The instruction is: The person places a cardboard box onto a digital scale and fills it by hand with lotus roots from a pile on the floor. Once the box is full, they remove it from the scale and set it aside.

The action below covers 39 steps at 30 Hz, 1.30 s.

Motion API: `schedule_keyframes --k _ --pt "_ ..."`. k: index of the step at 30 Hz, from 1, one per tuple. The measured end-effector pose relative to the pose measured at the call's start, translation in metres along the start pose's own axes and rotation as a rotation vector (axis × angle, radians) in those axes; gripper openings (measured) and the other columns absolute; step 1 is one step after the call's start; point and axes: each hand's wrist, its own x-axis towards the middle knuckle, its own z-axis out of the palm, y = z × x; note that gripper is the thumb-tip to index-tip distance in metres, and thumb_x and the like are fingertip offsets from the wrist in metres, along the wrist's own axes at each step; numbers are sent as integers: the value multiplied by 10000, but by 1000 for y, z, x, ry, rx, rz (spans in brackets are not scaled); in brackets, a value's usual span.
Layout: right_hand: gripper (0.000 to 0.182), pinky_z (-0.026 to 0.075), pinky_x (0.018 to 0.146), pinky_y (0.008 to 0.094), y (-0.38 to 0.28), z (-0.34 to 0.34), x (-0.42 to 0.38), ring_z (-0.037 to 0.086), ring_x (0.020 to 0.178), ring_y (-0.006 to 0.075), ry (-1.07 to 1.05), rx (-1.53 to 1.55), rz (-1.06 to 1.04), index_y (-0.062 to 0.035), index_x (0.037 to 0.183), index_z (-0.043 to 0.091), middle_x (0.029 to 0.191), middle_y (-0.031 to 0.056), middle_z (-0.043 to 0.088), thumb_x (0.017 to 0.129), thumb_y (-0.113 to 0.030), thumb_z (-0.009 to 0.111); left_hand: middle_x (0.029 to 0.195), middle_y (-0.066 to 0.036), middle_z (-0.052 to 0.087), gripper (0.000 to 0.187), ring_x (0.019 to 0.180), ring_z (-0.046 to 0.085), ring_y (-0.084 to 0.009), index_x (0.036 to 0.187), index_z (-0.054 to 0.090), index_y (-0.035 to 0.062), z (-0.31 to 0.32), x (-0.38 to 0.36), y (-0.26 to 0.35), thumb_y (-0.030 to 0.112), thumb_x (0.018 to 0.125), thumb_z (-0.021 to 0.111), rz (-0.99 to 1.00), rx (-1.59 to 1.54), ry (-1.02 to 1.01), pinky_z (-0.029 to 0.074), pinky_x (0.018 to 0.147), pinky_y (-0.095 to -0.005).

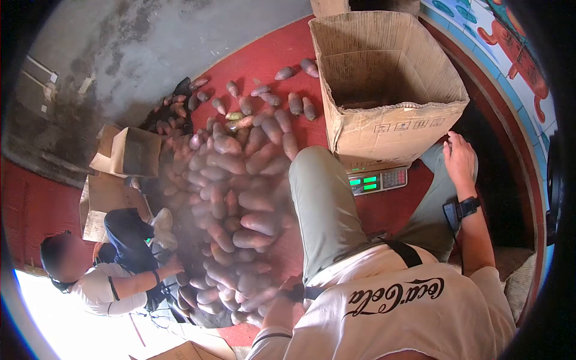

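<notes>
My left hand (pixel 271 298) is low over the near edge of a big pile of sweet potatoes (pixel 258 222). Motion blur smears its fingers, so whether it grips one cannot be made out. On my right knee lies my right hand (pixel 459 157), fingers loosely stretched and nothing in them, close to the large cardboard box (pixel 390 132). That tall box, open at the top, rests on a digital scale (pixel 377 182) with lit green displays, between my knees. A dark watch (pixel 467 207) is on my right wrist.
Another person (pixel 120 285) sits across the pile at left, a hand (pixel 174 264) at its edge. Smaller cardboard boxes (pixel 135 153) stand behind that person. A grey wall (pixel 162 54) borders the red floor (pixel 276 54). Another cardboard box (pixel 189 351) shows at the bottom.
</notes>
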Motion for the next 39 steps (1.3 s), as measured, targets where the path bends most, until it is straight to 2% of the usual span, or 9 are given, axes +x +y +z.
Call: schedule_keyframes --k 10,13,28,31,39 --pt "278 468 829 413 -4 -1 1 612 947 311 -41 -32 3 -23 1122 567 1034 144 637 882 -161 587 1186 -118 590 554 1060 587 -244 1266 496 19 2 5 -2 346 846 650 6 -70 -12 496 884 -352" --pt "259 480 770 417 -3 4 2 619 875 319 42 -47 -61 -26 1097 563 969 142 643 861 -125 603 1189 -116 587 558 1062 586 -241 1275 490 20 5 5 -5 342 849 652 2 -93 -19 496 885 -350" --pt "241 480 788 423 -7 5 3 614 882 337 40 -32 -41 -10 1079 561 983 156 636 865 -117 596 1206 -110 575 578 1074 580 -227 1317 459 26 -6 -10 -3 318 861 663 9 -331 -9 498 889 -344" --pt "280 460 837 419 -8 3 3 604 961 317 -48 -45 23 -21 1113 551 1055 150 628 880 -171 591 1209 -109 572 583 1076 579 -224 1325 453 28 -21 -18 11 313 864 665 48 -457 5 498 890 -343" --pt "284 466 834 422 -6 4 2 606 943 329 -5 -19 16 -17 1111 558 1043 154 632 877 -172 598 1218 -106 566 596 1082 575 -217 1348 436 31 -79 -56 101 300 871 671 282 -731 87 499 892 -339"
